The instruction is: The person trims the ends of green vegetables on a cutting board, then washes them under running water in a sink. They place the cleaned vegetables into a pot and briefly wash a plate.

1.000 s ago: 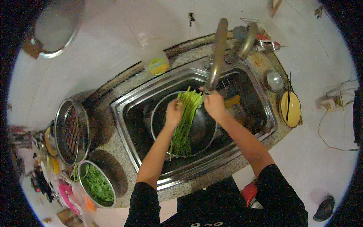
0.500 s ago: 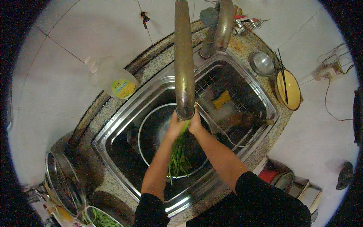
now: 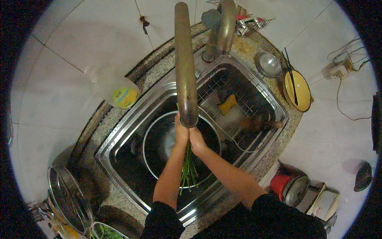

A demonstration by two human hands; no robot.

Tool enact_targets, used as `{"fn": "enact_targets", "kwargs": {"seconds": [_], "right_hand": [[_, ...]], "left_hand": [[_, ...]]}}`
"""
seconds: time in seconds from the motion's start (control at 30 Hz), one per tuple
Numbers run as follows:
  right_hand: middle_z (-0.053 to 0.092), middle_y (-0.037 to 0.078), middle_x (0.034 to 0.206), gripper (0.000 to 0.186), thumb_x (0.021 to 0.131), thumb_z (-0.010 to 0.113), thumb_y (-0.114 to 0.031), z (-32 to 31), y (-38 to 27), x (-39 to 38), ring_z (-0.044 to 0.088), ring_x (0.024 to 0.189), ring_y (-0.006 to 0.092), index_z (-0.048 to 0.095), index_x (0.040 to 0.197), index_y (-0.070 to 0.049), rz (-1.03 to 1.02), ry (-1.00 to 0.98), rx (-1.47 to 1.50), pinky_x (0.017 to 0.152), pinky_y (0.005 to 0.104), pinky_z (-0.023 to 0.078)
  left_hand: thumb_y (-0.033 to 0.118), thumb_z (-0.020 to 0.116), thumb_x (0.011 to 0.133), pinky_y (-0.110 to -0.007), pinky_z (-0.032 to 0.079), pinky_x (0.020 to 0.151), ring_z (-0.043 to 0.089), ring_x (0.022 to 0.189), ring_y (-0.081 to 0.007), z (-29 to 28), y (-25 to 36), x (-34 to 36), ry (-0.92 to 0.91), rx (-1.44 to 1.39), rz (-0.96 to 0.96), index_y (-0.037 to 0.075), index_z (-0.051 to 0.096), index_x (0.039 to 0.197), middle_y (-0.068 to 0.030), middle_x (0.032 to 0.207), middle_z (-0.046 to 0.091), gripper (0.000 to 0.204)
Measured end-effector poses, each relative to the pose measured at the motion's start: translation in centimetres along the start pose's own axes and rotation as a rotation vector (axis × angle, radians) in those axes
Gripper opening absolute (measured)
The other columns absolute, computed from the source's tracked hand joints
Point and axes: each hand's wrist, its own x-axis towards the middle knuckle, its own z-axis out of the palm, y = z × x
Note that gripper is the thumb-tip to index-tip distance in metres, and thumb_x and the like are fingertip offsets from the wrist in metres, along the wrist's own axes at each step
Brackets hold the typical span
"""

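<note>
A bunch of long green vegetable stems (image 3: 190, 171) is pressed between my two hands, under the mouth of a thick metal faucet (image 3: 185, 75). My left hand (image 3: 181, 131) is closed along the left side of the bunch. Against its other side lies my right hand (image 3: 197, 142), also closed. The faucet's end hides most of the fingers and the bunch's upper part. Beneath the hands a round basin (image 3: 144, 145) with a pale rim stands in the left sink bowl, and the stem ends hang down across its near rim.
In the right sink bowl a wire rack (image 3: 254, 95) and a yellow cloth or sponge (image 3: 227, 104) lie. A yellow bowl (image 3: 303, 93) with chopsticks and a metal bowl (image 3: 269, 64) stand to the right. A translucent jug (image 3: 115, 89) is at left; a bowl of greens (image 3: 105, 232) sits near left.
My hands have come closer together and turned around the bunch. The hanging stems have drawn into a narrower bundle. The whole view has shifted slightly.
</note>
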Motion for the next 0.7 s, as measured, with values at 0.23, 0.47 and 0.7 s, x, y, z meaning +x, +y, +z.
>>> {"fn": "enact_targets", "kwargs": {"seconds": [0.23, 0.47, 0.7], "right_hand": [[0.053, 0.009, 0.103, 0.046, 0.083, 0.038, -0.041, -0.1, 3.6, 0.7, 0.049, 0.091, 0.0197, 0.047, 0.109, -0.004, -0.182, 0.102, -0.028, 0.081, 0.0324, 0.038], [0.053, 0.008, 0.085, 0.033, 0.08, 0.044, -0.031, -4.2, 4.6, 3.5, 0.049, 0.075, 0.02, 0.053, 0.096, -0.005, 0.231, 0.388, 0.212, 0.067, 0.0342, 0.038], [0.054, 0.008, 0.094, 0.035, 0.081, 0.041, -0.032, -3.9, 6.9, 7.1, 0.052, 0.081, 0.0219, 0.05, 0.101, -0.005, 0.206, 0.009, 0.52, 0.071, 0.0342, 0.043]], "left_hand": [[0.024, 0.036, 0.084, -0.033, 0.038, 0.076, 0.052, 0.086, -0.029, -2.2, -2.4, 2.3, 0.063, -0.023, 0.026, -0.004, 0.048, 0.097, -0.0193, 0.093, 0.054, 0.033], [0.042, 0.029, 0.085, -0.037, 0.039, 0.076, 0.052, 0.086, -0.0326, -7.8, -4.3, 1.4, 0.106, 0.376, 0.096, -0.004, 0.054, 0.092, -0.0217, 0.091, 0.055, 0.053], [0.043, 0.033, 0.083, -0.035, 0.03, 0.088, 0.038, 0.108, -0.0287, -2.0, -2.4, -1.9, 0.085, 0.194, -0.369, -0.001, 0.037, 0.117, -0.0186, 0.119, 0.04, 0.057]]}}
